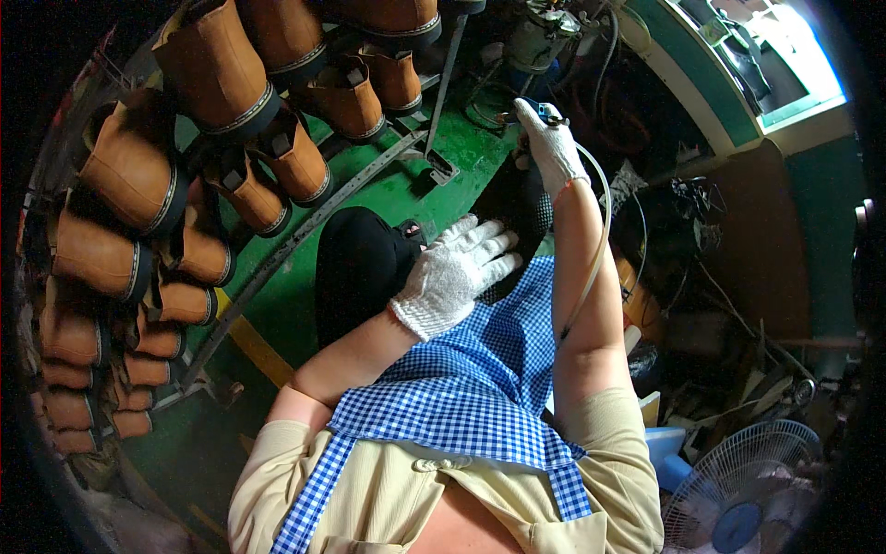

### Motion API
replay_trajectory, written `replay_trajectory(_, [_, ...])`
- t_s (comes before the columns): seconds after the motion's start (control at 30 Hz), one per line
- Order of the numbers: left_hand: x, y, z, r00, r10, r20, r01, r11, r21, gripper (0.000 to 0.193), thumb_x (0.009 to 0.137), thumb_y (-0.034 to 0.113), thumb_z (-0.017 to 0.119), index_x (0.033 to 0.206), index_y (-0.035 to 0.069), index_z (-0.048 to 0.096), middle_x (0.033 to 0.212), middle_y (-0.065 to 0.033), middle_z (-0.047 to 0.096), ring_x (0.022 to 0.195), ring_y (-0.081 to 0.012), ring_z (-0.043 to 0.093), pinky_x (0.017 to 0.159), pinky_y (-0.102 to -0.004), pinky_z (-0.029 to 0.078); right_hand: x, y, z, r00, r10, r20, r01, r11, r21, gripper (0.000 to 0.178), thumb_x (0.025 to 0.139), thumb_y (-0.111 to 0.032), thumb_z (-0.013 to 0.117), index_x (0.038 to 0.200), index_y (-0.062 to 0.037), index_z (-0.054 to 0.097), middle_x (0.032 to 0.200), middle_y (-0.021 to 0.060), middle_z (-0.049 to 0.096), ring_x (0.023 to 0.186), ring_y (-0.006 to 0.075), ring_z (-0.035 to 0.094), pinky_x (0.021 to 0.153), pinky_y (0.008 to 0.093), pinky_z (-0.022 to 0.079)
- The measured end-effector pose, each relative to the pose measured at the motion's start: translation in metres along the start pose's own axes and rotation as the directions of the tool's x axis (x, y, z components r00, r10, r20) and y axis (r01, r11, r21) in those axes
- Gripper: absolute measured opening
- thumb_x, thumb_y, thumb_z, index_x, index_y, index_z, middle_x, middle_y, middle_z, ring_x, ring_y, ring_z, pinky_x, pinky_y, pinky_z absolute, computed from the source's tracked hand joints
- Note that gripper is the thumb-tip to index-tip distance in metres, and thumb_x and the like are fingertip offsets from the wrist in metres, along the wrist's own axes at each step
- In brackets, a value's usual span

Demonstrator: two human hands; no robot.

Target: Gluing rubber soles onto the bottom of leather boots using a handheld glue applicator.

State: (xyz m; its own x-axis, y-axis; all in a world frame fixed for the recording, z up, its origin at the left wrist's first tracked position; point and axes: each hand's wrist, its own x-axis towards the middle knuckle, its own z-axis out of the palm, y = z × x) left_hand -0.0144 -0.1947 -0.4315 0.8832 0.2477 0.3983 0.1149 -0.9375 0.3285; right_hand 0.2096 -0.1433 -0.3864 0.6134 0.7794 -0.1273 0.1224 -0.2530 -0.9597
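Note:
My left hand [461,274], in a white knit glove, lies palm down over my lap beside my black-clad knee [353,263]. Its fingers are spread and it holds nothing. Reaching forward, my gloved right hand [552,148] is closed around a small spray gun [544,114] with blue and metal parts, mostly covered by the fingers. A pale, thin hose [604,208] curves from it back along my right forearm. Under both arms spreads a blue-and-white checked apron [461,388]. Dark shapes beyond the left fingertips are too dim to make out.
Rows of tan leather boots [217,69] with dark soles fill a metal rack [314,217] at my left. A metal pot [538,42] stands ahead on the green floor [369,198]. At right are cables, clutter and a fan [738,499]; a bright window [803,65] is far right.

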Motion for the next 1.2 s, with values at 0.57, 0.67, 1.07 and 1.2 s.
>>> replay_trajectory(0.57, [-0.001, 0.019, 0.016, 0.989, -0.109, -0.099, 0.119, 0.987, 0.104, 0.034, 0.090, 0.021, 0.051, 0.120, 0.020, 0.067, 0.136, -0.0035, 0.059, 0.131, -0.0237, 0.050, 0.116, -0.0448, 0.031, 0.005, 0.000, 0.007, 0.999, -0.018, 0.038, 0.022, 0.996, -0.084, 0.029, 0.095, -0.040, 0.062, 0.091, -0.0116, 0.060, 0.069, 0.0005, 0.056, 0.056, 0.0114, 0.053, 0.047, 0.0245, 0.043])
replay_trajectory(0.67, [0.000, 0.026, 0.020, 0.989, -0.141, -0.049, 0.147, 0.978, 0.149, 0.038, 0.091, 0.024, 0.050, 0.126, 0.021, 0.063, 0.141, -0.0043, 0.055, 0.134, -0.0231, 0.047, 0.118, -0.0450, 0.026, 0.014, 0.000, 0.008, 0.998, 0.019, 0.056, -0.009, 0.987, -0.163, 0.033, 0.093, -0.040, 0.064, 0.097, -0.0078, 0.060, 0.075, 0.0025, 0.058, 0.062, 0.0134, 0.057, 0.050, 0.0285, 0.047])
replay_trajectory(1.07, [-0.005, 0.023, 0.019, 0.990, -0.123, -0.066, 0.132, 0.979, 0.157, 0.040, 0.092, 0.026, 0.049, 0.129, 0.022, 0.062, 0.141, -0.0044, 0.055, 0.134, -0.0227, 0.047, 0.119, -0.0452, 0.024, 0.005, -0.010, 0.014, 0.996, 0.056, 0.068, -0.042, 0.980, -0.196, 0.033, 0.094, -0.041, 0.064, 0.090, -0.0088, 0.059, 0.075, 0.0023, 0.057, 0.064, 0.0131, 0.056, 0.050, 0.0275, 0.045])
replay_trajectory(1.2, [-0.003, 0.023, 0.021, 0.989, -0.129, -0.067, 0.139, 0.975, 0.173, 0.040, 0.091, 0.025, 0.049, 0.129, 0.022, 0.061, 0.142, -0.0037, 0.054, 0.135, -0.0222, 0.047, 0.118, -0.0450, 0.025, 0.014, -0.003, 0.012, 0.997, 0.066, 0.037, -0.057, 0.978, -0.203, 0.035, 0.093, -0.042, 0.064, 0.095, -0.0079, 0.060, 0.077, 0.0025, 0.059, 0.066, 0.0137, 0.057, 0.051, 0.0281, 0.046])
